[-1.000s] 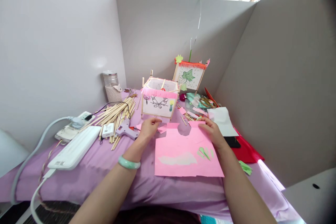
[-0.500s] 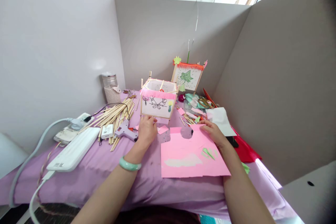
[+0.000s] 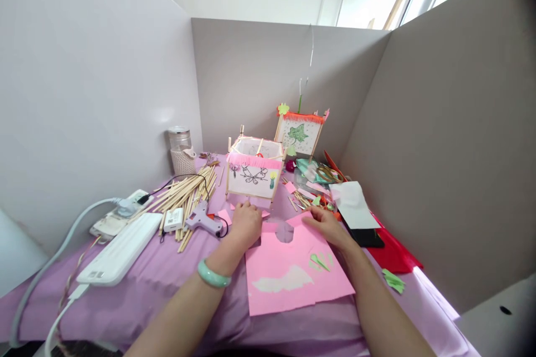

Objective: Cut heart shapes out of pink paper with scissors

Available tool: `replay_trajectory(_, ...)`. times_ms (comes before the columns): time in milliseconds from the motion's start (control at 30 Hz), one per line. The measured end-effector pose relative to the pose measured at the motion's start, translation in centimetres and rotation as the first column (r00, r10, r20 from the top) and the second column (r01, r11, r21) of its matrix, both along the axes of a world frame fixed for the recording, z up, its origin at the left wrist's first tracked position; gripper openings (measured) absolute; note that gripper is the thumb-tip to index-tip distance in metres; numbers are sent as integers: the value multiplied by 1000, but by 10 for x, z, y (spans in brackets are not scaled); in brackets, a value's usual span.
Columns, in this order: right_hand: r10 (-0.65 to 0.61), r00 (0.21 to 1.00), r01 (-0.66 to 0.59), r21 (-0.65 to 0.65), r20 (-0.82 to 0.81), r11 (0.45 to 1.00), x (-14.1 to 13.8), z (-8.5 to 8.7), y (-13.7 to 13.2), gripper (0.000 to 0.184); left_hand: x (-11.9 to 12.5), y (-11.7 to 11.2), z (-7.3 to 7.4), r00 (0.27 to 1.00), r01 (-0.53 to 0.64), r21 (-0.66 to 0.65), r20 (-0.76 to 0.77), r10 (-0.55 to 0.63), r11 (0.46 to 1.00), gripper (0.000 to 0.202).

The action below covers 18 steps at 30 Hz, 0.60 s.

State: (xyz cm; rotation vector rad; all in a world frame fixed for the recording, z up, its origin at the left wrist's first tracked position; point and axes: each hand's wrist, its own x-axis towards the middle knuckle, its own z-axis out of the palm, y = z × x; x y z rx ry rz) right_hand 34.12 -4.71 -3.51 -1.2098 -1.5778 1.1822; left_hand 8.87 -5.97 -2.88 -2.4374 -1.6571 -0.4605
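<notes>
In the head view, a pink sheet (image 3: 285, 259) is lying on the table (image 3: 163, 276), in front of the pink-fringed box (image 3: 253, 187). Right-hand (image 3: 329, 226) fingers (image 3: 309, 220) are pinching its far corner, right of the box; the left hand (image 3: 247, 223) is curling before the box, whether gripping anything I can't tell. A glue gun (image 3: 204, 218) is lying left of the box.

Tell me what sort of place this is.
Likely a craft spot: a table boxed in by grey panels, with a glue gun, loose sticks and cut pink paper in view.
</notes>
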Motion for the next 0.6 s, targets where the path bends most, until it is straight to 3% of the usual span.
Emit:
replay_trajectory(100,-36,998,37,29,-44,999,-3,2,-2,20,-3,1,1,988,-66,73,147,54,995,28)
replay_trajectory(200,-88,985,90,1,-148,996,-3,7,-4,26,-6,1,4,917,-112,123,394,55,986,27)
replay_trajectory(400,-152,919,130,-83,-363,988,3,16,-4,30,-6,2,5,745,-72,-32,663,75,997,26)
replay_trajectory(500,-219,878,201,-89,-425,976,6,17,-1,30,-5,3,6,539,32,-79,841,49,996,30)
replay_trajectory(600,-290,854,276,-97,-433,956,9,15,2,31,-5,3,10,288,159,-182,949,131,970,46)
